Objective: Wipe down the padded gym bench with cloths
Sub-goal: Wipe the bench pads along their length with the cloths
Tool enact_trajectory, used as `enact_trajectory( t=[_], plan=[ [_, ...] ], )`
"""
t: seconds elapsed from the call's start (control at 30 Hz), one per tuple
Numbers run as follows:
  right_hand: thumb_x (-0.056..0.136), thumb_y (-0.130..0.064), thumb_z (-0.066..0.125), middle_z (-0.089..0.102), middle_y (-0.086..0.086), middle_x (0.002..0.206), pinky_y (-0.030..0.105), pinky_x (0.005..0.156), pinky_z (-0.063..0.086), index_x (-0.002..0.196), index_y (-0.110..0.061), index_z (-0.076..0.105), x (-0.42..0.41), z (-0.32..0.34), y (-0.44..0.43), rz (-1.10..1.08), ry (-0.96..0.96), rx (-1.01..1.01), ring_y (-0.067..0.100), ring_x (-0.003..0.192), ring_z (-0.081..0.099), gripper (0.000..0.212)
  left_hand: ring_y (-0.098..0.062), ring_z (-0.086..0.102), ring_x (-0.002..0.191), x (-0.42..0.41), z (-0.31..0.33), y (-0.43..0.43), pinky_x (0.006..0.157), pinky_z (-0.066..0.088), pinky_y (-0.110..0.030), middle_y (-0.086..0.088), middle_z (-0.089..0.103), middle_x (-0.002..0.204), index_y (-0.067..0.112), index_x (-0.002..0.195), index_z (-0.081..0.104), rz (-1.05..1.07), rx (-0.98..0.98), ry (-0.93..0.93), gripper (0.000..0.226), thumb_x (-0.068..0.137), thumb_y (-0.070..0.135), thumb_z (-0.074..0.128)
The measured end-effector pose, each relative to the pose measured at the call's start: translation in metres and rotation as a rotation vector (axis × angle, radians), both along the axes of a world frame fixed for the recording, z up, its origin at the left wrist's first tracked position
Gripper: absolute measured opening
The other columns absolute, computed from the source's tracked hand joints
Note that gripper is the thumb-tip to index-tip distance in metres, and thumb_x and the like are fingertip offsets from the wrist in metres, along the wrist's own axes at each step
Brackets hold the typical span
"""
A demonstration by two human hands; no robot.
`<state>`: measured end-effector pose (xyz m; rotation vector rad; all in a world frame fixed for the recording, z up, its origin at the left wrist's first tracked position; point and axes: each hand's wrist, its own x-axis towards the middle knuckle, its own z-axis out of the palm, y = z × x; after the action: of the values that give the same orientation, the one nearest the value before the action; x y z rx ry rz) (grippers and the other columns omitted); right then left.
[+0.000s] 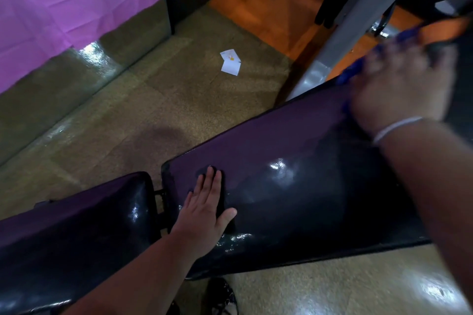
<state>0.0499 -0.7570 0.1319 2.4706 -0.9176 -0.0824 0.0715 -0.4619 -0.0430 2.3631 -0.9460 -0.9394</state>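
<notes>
The padded gym bench has a long, dark, glossy back pad (pixel 294 186) running from the centre to the upper right, and a separate seat pad (pixel 76 233) at the lower left. My left hand (pixel 207 210) lies flat and open on the near end of the back pad. At the pad's far end my right hand (pixel 399 87), blurred, is shut on a blue cloth (pixel 355 69). An orange cloth (pixel 440 29) shows just beyond the fingers; whether my hand also holds it is unclear.
A grey metal frame post (pixel 358 15) rises behind the bench's far end. White paper scraps (pixel 230 62) lie on the speckled floor (pixel 158 100). A purple sheet (pixel 64 7) hangs at the upper left. A shoe (pixel 222 296) stands below the bench.
</notes>
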Motion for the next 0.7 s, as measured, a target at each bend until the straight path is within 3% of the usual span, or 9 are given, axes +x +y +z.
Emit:
enact_trajectory(
  t=[0.07,0.13,0.23,0.3,0.37,0.47,0.6,0.7],
  plan=[
    [0.087,-0.031,0.032,0.053,0.013,0.129,0.052,0.107,0.023,0.124,-0.012,0.054,0.006,-0.029,0.049,0.170,0.023,0.072,0.029,0.124,0.044,0.046,-0.006,-0.032,0.131,0.000,0.001,0.001,0.112,-0.008,-0.030,0.018,-0.039,0.137,0.031,0.128,-0.036,0.004,0.002,0.011,0.086,0.063,0.075,0.002],
    [0.093,-0.032,0.028,0.031,0.012,0.151,0.056,0.112,0.010,0.144,-0.014,0.030,0.007,-0.060,0.096,0.288,0.138,0.205,0.028,0.140,0.025,0.054,-0.006,-0.031,0.132,0.001,0.001,0.002,0.112,-0.007,-0.029,0.018,-0.039,0.137,0.030,0.127,-0.036,0.012,-0.003,0.021,0.096,0.058,0.085,0.000],
    [0.098,-0.038,0.018,0.003,0.004,0.160,0.055,0.113,-0.008,0.150,-0.019,0.004,0.004,-0.077,0.123,0.350,0.293,0.316,0.024,0.146,-0.001,0.057,-0.007,-0.030,0.132,0.003,-0.001,0.002,0.111,-0.005,-0.029,0.017,-0.037,0.138,0.028,0.128,-0.036,0.013,-0.002,0.023,0.103,0.050,0.090,-0.008],
    [0.098,-0.040,0.020,0.005,0.001,0.160,0.053,0.113,-0.008,0.150,-0.022,0.009,-0.004,-0.067,0.106,0.376,0.277,0.323,0.021,0.146,0.002,0.056,-0.008,-0.028,0.133,0.004,0.001,0.001,0.113,-0.003,-0.031,0.015,-0.035,0.140,0.028,0.130,-0.033,0.010,0.001,0.035,0.097,0.063,0.085,0.010],
    [0.095,-0.040,0.027,0.023,0.003,0.156,0.053,0.112,0.003,0.146,-0.022,0.029,-0.017,-0.047,0.082,0.383,0.191,0.258,0.021,0.144,0.021,0.055,-0.009,-0.027,0.135,0.004,0.005,0.000,0.115,-0.003,-0.032,0.014,-0.034,0.142,0.028,0.131,-0.031,0.005,0.009,0.040,0.086,0.083,0.067,0.028],
    [0.086,-0.042,0.033,0.046,0.010,0.143,0.054,0.107,0.020,0.132,-0.017,0.049,-0.032,-0.005,0.028,0.280,0.039,0.092,0.027,0.131,0.044,0.055,-0.008,-0.026,0.135,0.004,0.011,0.001,0.114,-0.003,-0.031,0.013,-0.034,0.144,0.028,0.131,-0.031,0.008,-0.002,0.042,0.082,0.091,0.052,0.036],
    [0.089,-0.051,0.018,0.038,0.014,0.148,0.062,0.109,0.022,0.137,-0.018,0.040,-0.044,0.036,-0.045,-0.022,-0.084,0.033,0.034,0.136,0.032,0.063,-0.007,-0.025,0.135,0.005,0.013,0.002,0.112,-0.001,-0.030,0.015,-0.034,0.143,0.031,0.130,-0.031,0.008,-0.009,0.047,0.083,0.090,0.051,0.039],
    [0.090,-0.041,0.031,0.042,0.013,0.145,0.058,0.111,0.018,0.133,-0.017,0.045,-0.035,0.026,-0.018,-0.059,-0.111,0.014,0.032,0.134,0.035,0.051,-0.004,-0.024,0.135,0.002,0.014,0.001,0.113,-0.001,-0.030,0.019,-0.031,0.143,0.033,0.133,-0.028,0.045,-0.042,0.078,0.083,0.090,0.047,0.043]
  ],
)
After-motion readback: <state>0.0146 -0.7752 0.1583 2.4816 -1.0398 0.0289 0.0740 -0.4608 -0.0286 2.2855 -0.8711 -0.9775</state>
